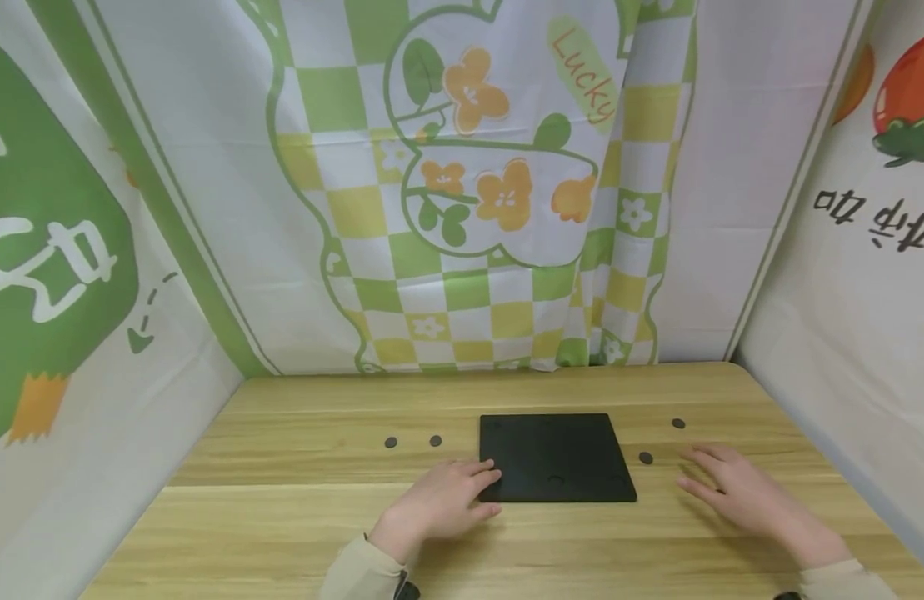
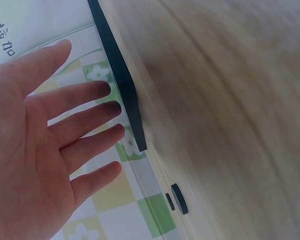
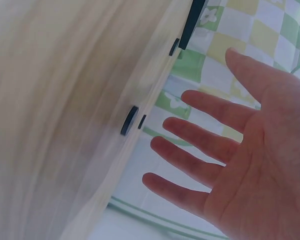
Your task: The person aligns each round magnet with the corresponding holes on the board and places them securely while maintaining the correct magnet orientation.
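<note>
A thin black rectangular board (image 1: 555, 454) with faint round marks lies flat on the table. At its left edge is my left hand (image 1: 442, 500), fingers extended and spread, as the left wrist view also shows for this hand (image 2: 45, 135); whether the fingertips touch the board I cannot tell. Two small dark discs (image 1: 390, 442) lie left of the board. My right hand (image 1: 746, 496) hovers right of the board, holding nothing, its fingers (image 3: 195, 165) spread. Beyond its fingertips are a dark disc (image 1: 646, 457) and another disc (image 1: 678, 423). A third disc (image 3: 130, 120) shows in the right wrist view.
The light wooden table (image 1: 282, 508) meets a patterned curtain (image 1: 469, 292) at its back edge. Printed cloth walls stand at the left (image 1: 192, 350) and right (image 1: 829, 333) sides.
</note>
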A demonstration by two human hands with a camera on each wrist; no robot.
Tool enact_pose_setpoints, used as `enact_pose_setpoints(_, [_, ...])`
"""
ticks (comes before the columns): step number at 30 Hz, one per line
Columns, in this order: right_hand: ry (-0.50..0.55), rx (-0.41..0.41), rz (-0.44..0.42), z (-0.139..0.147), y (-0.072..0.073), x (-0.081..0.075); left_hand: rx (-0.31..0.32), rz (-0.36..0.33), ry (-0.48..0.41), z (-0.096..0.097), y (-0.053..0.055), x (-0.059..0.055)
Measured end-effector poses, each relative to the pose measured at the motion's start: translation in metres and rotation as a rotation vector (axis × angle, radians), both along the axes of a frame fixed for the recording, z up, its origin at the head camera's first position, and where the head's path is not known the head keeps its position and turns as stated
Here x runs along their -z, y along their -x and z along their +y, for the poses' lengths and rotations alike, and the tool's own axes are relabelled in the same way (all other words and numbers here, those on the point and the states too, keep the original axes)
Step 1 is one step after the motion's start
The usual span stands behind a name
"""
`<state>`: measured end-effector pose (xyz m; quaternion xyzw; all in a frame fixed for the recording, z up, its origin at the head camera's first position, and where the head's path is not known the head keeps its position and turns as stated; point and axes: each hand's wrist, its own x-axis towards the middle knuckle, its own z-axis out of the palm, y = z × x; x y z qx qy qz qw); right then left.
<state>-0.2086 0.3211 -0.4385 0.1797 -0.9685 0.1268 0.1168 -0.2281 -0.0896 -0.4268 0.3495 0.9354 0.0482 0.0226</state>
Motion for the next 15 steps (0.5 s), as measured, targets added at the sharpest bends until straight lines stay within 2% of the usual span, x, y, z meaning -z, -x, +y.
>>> enact_pose_setpoints(4, [0.007,-0.003,-0.002,0.004,-0.001,0.001,0.008,0.0,0.01,0.001,-0.001,-0.001])
enact_pose_setpoints(9, [0.014,0.018,-0.048,0.012,-0.003,0.002,0.017,0.006,0.019,0.004,0.0,-0.002])
enact_pose_setpoints(15, [0.021,0.009,-0.039,0.021,-0.004,0.004,0.025,0.026,0.017,0.007,0.001,-0.002])
